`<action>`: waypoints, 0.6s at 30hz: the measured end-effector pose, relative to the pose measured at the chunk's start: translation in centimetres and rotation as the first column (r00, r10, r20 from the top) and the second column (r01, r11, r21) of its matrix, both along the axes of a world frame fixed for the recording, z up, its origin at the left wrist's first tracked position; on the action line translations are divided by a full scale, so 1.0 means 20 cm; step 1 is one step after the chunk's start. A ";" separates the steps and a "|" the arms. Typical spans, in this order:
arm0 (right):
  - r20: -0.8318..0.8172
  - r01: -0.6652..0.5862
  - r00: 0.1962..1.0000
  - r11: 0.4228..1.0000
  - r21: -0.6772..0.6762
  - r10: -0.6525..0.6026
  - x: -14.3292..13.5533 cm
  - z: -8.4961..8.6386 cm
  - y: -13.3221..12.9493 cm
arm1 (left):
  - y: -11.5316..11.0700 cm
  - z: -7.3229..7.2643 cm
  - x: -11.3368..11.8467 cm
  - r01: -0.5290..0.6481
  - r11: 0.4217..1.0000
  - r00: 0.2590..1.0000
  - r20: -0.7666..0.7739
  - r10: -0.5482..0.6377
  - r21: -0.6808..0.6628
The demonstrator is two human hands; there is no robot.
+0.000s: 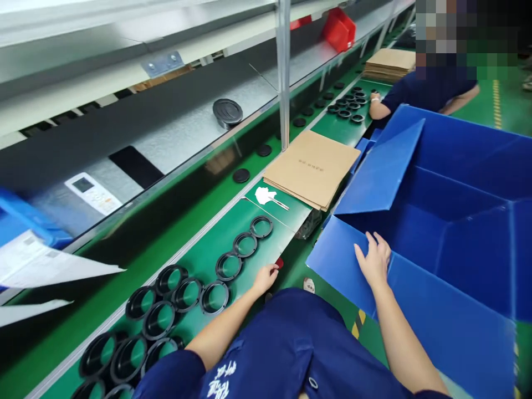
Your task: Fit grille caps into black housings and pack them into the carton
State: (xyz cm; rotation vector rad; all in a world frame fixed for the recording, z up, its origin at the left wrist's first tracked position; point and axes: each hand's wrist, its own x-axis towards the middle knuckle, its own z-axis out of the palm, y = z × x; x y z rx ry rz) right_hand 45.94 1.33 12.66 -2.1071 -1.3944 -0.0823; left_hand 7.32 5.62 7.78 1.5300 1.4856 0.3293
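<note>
At the bench's front edge, my left hand point(266, 279) is closed, its fingers curled together. A small red piece point(280, 263) shows right by its fingertips; whether the fingers hold it I cannot make out. My right hand point(374, 259) lies with spread fingers on a flap of the large blue box point(440, 310), near the box's opening. Inside, the visible part of the box shows bare blue walls. Left of my left hand, several black rings point(229, 266) lie on the green bench top point(199, 233), some in a row and more bunched toward me.
Brown cardboard sheets point(311, 166) are stacked farther along the bench, beside a white-topped tool point(272, 198). Black discs point(241, 175) line the green strip behind. A metal post point(284, 72) rises by the shelf, which holds a white remote point(92, 193). A co-worker point(428, 86) works beyond the box.
</note>
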 end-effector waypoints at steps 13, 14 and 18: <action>0.266 -0.033 0.961 0.987 -0.157 0.074 0.13 -0.23 0.09 | 0.80 0.08 0.26 -0.613 0.782 0.725 0.313 0.613 -0.111; 0.272 -0.030 0.960 0.988 -0.151 0.071 0.13 -0.24 0.09 | 0.91 0.08 0.24 -0.663 0.736 0.669 0.334 0.664 -0.136; 0.267 -0.009 0.963 0.993 -0.119 0.041 0.15 -0.29 0.08 | 1.38 0.08 0.07 -0.809 0.527 0.422 0.367 0.829 -0.261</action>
